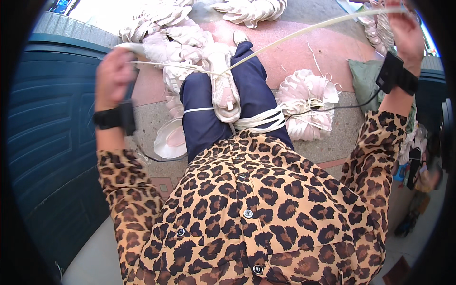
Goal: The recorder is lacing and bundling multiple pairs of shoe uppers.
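Between my thighs rests a white and pale pink shoe upper [225, 95], its heel end toward me. A long white shoelace [304, 34] runs up from the upper to both raised hands and looks stretched out. My left hand [114, 78], blurred, is closed on the lace's left end, near the blue door. High at the far right, my right hand [406, 35] is closed on the other end. Several white laces [261, 121] are looped round my right thigh, and a single one crosses my left thigh.
Bundles of shoe uppers [178, 42] are heaped beyond my knees. One tied bundle [308, 104] lies right of my right leg. A loose piece [171, 138] lies by my left leg. The blue panelled door [52, 118] stands left; a green sack [363, 78] is at right.
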Action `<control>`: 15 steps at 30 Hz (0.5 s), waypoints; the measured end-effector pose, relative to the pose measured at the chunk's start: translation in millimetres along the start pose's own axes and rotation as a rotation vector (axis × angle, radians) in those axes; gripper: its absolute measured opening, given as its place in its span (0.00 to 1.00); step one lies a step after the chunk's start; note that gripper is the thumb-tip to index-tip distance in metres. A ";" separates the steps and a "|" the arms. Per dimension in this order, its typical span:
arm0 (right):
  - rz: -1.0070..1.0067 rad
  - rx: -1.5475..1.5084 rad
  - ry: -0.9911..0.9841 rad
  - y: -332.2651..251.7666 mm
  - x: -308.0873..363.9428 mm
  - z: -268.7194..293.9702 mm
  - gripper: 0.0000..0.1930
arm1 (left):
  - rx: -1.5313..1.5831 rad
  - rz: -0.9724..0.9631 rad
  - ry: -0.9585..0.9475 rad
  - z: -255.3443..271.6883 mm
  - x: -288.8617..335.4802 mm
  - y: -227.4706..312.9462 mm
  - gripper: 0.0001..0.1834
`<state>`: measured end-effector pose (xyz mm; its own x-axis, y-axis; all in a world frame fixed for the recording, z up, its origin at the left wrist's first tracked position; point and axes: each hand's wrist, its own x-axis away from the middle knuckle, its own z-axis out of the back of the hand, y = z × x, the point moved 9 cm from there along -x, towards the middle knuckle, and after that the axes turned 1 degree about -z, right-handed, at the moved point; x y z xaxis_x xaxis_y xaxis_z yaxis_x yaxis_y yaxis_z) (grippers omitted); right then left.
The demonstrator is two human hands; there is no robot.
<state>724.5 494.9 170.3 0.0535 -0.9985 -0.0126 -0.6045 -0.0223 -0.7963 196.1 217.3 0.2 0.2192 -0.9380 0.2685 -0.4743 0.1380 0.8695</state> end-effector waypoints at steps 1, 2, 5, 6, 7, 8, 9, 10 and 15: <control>-0.379 -0.426 -0.165 35.7 4.8 14.1 0.08 | 0.080 -0.041 0.048 43.5 7.8 26.5 0.03; -0.414 -0.292 0.050 47.3 -1.5 63.0 0.04 | 0.344 -0.049 0.142 87.5 17.2 45.6 0.04; -0.308 0.194 0.029 108.4 2.5 122.7 0.21 | 0.252 -0.144 0.821 205.6 70.7 66.7 0.12; -0.229 0.513 0.127 138.7 15.5 135.2 0.18 | 0.122 -0.092 0.797 208.2 69.7 59.4 0.13; -0.198 0.946 -0.353 172.9 36.4 96.6 0.13 | 0.099 -0.001 0.873 208.0 73.7 41.8 0.15; -0.108 1.087 -0.389 205.2 67.0 86.8 0.08 | 0.003 0.062 0.786 191.5 64.6 22.0 0.16; -0.231 0.870 -0.460 249.7 100.4 70.5 0.08 | 0.003 0.139 0.711 168.7 54.9 -8.0 0.17; -0.275 0.969 -0.582 286.6 128.0 52.3 0.08 | -0.109 0.198 0.597 138.9 43.4 -35.9 0.17; -0.145 1.355 -0.734 371.4 199.7 1.8 0.11 | -0.380 0.390 0.147 -10.4 22.2 -154.4 0.19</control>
<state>512.1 287.3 -129.1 0.6562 -0.7395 0.1499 0.5670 0.3522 -0.7446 283.1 178.5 -123.7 0.2189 -0.7443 0.6310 -0.2091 0.5959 0.7754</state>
